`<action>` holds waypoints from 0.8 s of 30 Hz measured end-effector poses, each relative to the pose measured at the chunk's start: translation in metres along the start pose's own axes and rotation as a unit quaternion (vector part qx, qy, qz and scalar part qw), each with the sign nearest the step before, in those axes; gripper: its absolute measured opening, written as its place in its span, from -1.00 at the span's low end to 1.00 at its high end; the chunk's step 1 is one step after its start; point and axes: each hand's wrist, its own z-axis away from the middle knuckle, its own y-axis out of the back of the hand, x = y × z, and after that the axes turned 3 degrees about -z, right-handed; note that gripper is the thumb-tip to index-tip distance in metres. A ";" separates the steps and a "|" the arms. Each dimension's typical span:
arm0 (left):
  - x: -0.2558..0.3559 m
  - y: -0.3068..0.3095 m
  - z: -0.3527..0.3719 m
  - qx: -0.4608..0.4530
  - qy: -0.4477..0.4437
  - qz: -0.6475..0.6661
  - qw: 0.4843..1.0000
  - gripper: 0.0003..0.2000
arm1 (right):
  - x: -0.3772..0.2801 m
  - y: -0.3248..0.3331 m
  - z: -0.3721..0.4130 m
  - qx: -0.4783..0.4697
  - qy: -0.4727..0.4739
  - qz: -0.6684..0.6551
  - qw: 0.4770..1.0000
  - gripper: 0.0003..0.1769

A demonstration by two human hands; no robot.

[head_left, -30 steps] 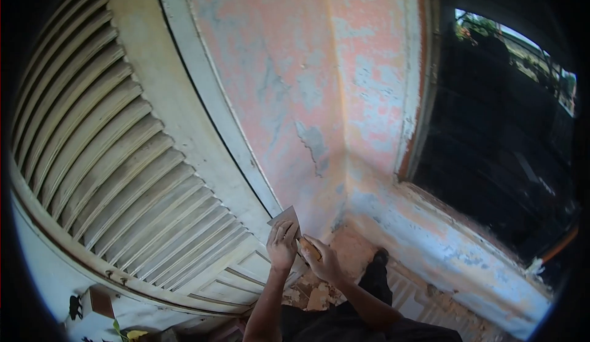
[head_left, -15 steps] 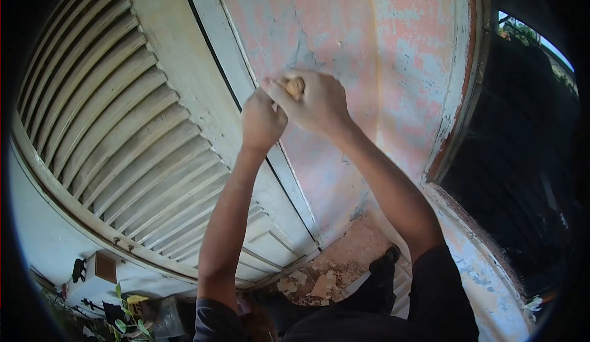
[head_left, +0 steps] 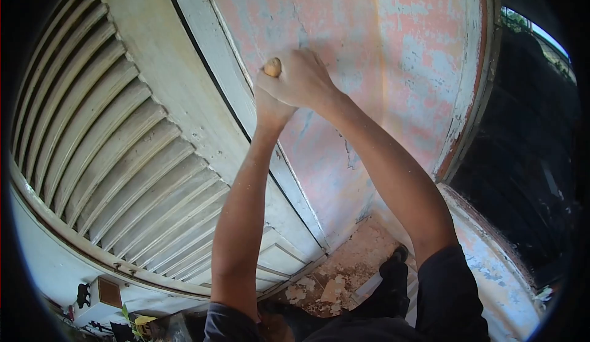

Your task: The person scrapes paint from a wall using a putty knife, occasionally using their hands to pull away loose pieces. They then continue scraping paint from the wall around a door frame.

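My right hand (head_left: 304, 81) is closed around a wooden-handled tool, with the rounded butt of its wooden handle (head_left: 272, 67) showing beside the thumb. The tool's working end is hidden behind the hands, so its kind does not show. My left hand (head_left: 275, 110) is pressed against the right one from below and left. Its fingers look curled, but they are mostly covered, and what they hold is out of sight. Both hands are up at the pink wall (head_left: 350, 65), whose paint is patchy and worn to pale blue-grey.
A cream louvered shutter (head_left: 135, 151) fills the left side, edged by a pale wooden frame (head_left: 230, 53). At right is a dark window pane (head_left: 516, 151) in a chipped frame. Paint flakes (head_left: 332, 290) litter the floor near my foot. A small box (head_left: 101, 299) stands lower left.
Both hands have moved up and a little left along the wall relative to the view, closing together. The handle's end has shifted left. The view has also tilted slightly.
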 end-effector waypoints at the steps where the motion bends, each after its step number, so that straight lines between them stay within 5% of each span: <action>1: -0.010 -0.004 0.005 -0.003 0.002 0.003 1.000 -0.83 | 0.007 -0.003 0.006 0.007 0.007 -0.048 0.999 -0.72; 3: -0.029 -0.014 0.011 -0.015 -0.027 -0.011 0.999 -0.70 | 0.015 0.004 0.009 0.011 0.019 -0.042 0.999 -0.73; 7: -0.012 -0.011 0.006 -0.069 -0.008 0.005 0.998 -0.72 | 0.013 0.027 0.014 -0.016 0.047 -0.026 0.998 -0.75; 9: 0.002 -0.010 0.011 -0.039 -0.100 -0.050 0.993 -0.83 | 0.017 0.026 0.027 0.023 0.071 -0.076 0.994 -0.75; 12: 0.004 -0.009 0.017 -0.050 -0.115 -0.030 0.992 -0.82 | 0.015 0.031 0.033 0.034 0.090 -0.097 0.991 -0.77; 18: -0.023 -0.004 0.029 -0.071 -0.067 -0.077 0.992 -0.69 | 0.016 0.025 0.039 0.023 0.137 -0.042 0.989 -0.79; 19: -0.013 -0.004 0.032 -0.091 -0.138 -0.067 0.984 -0.79 | 0.015 0.027 0.050 0.036 0.126 -0.040 0.991 -0.77; 24: 0.000 -0.010 0.061 -0.191 -0.087 0.011 0.978 -0.77 | 0.018 0.031 0.128 0.054 0.053 -0.131 0.988 -0.84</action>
